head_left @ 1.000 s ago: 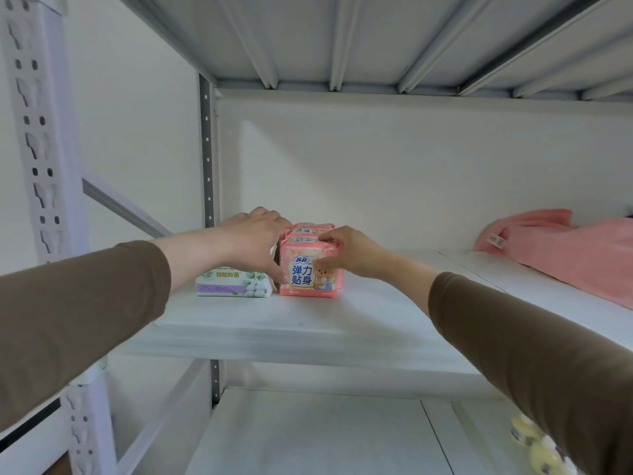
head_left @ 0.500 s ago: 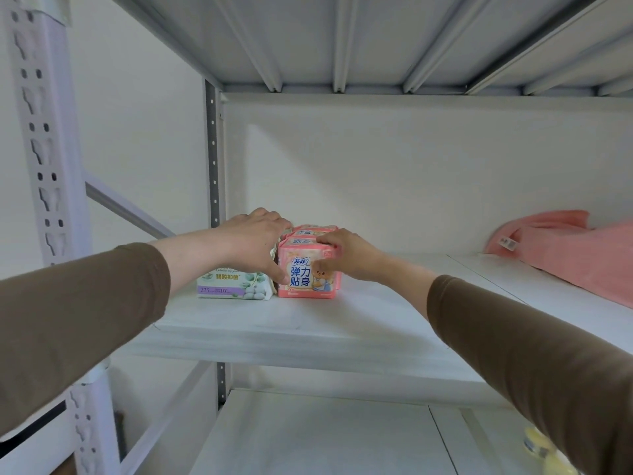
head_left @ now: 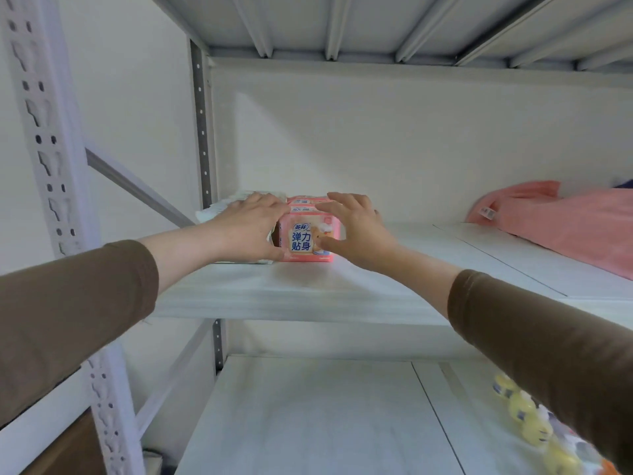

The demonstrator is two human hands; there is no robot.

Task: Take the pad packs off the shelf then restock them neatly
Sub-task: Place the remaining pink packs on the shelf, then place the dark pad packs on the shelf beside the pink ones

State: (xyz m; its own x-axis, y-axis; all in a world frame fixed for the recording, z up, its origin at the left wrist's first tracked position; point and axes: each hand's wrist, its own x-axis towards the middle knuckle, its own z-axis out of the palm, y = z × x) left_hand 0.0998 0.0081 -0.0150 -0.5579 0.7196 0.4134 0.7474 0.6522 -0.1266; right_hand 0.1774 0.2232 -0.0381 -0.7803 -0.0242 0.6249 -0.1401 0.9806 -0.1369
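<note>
Nearest: two brown sleeves reaching in from the bottom corners, and small yellow items [head_left: 534, 430] lying at the right of the lower shelf board [head_left: 308, 416]. Further in, on the middle shelf [head_left: 342, 289], both hands are sitting around the front pink pad pack [head_left: 303, 243]. The left hand [head_left: 246, 231] is cupping the pack's left side, thumb low at the front corner, fingers over the top. The right hand [head_left: 356, 231] is spreading fingers over its top right, thumb touching the front face; real grip or light contact, cannot tell. More pink packs [head_left: 305, 202] are lining up right behind. A white-green pack [head_left: 222, 214] is lying just left, under the left hand. Far right, a pink cloth [head_left: 555, 224] is lying on the same shelf.
</note>
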